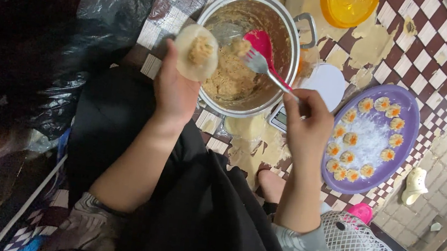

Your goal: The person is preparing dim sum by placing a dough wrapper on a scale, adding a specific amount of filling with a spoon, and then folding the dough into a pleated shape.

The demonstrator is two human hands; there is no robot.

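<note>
My left hand [174, 90] holds a round pale dumpling wrapper [196, 52] flat on its fingers, with a lump of filling in the middle. My right hand [305, 123] grips a metal fork [265, 69] whose tines carry a bit of filling above the metal pot [293, 39]. The pot holds beige minced filling [231, 76] and a red spatula [260, 42]. To the right lies a purple plate [409, 120] dusted with flour, with several shaped dumplings topped in orange around its rim.
A checkered mat [436, 48] covers the floor, worn in patches. An orange bowl [348, 6] stands behind the pot, a white lid [327, 82] beside it. A black plastic bag [91, 12] lies at left. A white basket [354, 247] is at lower right.
</note>
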